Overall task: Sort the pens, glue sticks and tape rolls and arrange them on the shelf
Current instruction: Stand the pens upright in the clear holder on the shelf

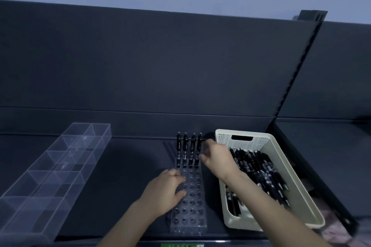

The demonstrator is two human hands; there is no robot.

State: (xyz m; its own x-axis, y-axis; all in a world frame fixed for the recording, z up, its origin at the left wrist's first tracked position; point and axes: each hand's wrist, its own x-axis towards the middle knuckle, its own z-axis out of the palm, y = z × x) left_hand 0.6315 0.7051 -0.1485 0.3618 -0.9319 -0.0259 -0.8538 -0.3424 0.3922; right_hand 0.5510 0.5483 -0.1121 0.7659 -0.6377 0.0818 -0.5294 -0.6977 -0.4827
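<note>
A clear pen holder [190, 206] with rows of holes lies on the dark shelf [128, 166]. Four black pens stand upright in its back row. My right hand [215, 156] pinches the rightmost pen [199, 143] between fingertip and thumb, with that pen seated in its hole. Curled over the holder's left edge, my left hand [167, 189] grips it about midway along. To the right, a white perforated basket [241, 140] holds several more black pens [261, 172]. No glue sticks or tape rolls are in view.
A long clear box [60, 166] divided into several compartments lies at the left of the shelf. The dark back panel [160, 66] rises behind. A slotted upright [297, 70] separates the neighbouring bay on the right. The shelf's front edge carries a green label [182, 245].
</note>
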